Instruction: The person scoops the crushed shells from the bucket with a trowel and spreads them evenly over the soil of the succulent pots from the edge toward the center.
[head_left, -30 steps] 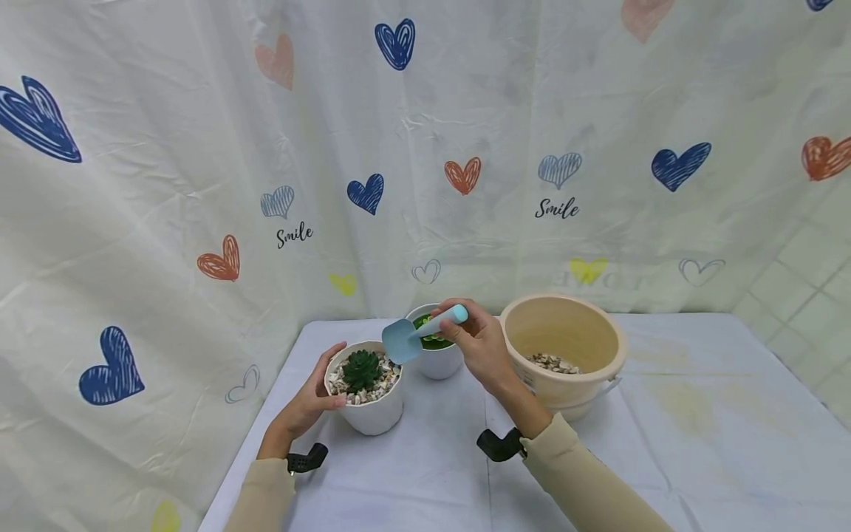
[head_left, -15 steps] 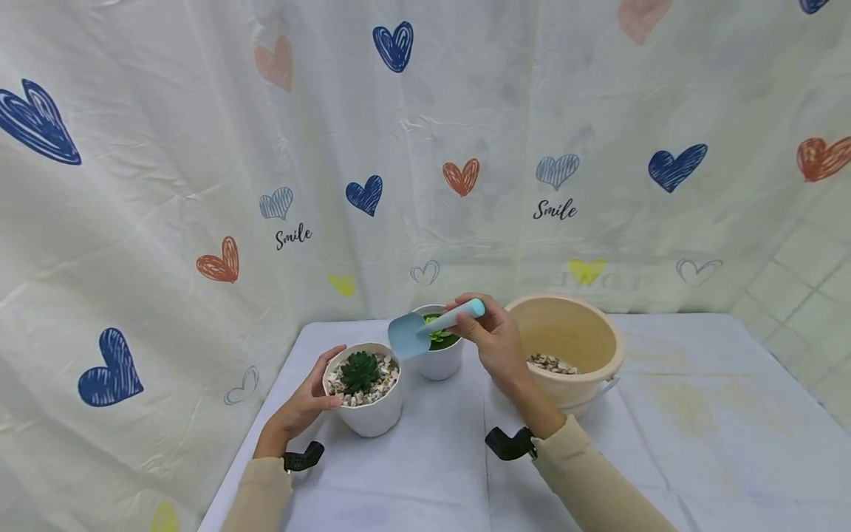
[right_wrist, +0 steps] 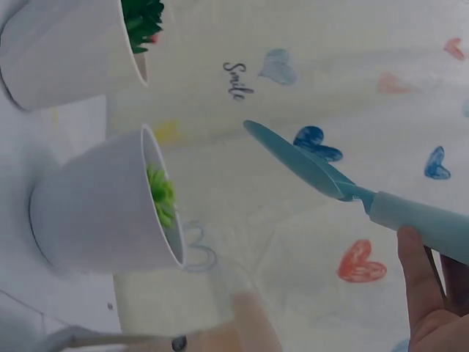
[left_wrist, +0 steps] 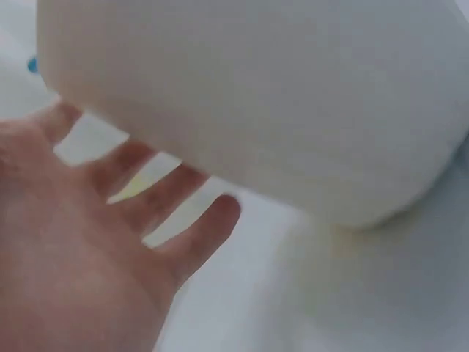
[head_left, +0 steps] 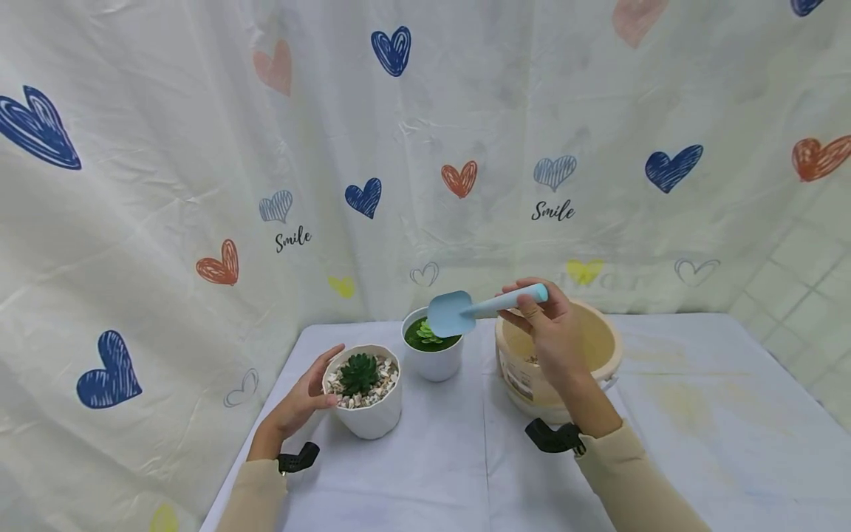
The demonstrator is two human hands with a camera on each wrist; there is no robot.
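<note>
My left hand [head_left: 302, 403] holds the side of a white flowerpot [head_left: 369, 423], thumb at its near rim and fingers round its left side. White and brown pebbles and a dark green succulent [head_left: 360, 373] fill that pot. In the left wrist view the spread fingers [left_wrist: 209, 227] lie partly hidden behind the pot wall. My right hand [head_left: 555, 336] grips the handle of a light blue hand trowel [head_left: 452, 314], raised and with its blade pointing left. Under the blade stands a second white pot [head_left: 435, 364] with a light green succulent [right_wrist: 161, 196]. No pebbles show on the blade.
Behind and below my right hand stands a large cream bucket [head_left: 601, 325], partly hidden by it; a few pebbles [head_left: 532, 360] show inside. A white cloth [head_left: 425, 473] covers the table. A curtain printed with hearts [head_left: 465, 96] hangs along the back.
My right hand has carried the trowel to the right and slightly up, from near the dark succulent's pot toward the bucket. My left hand stays at the pot.
</note>
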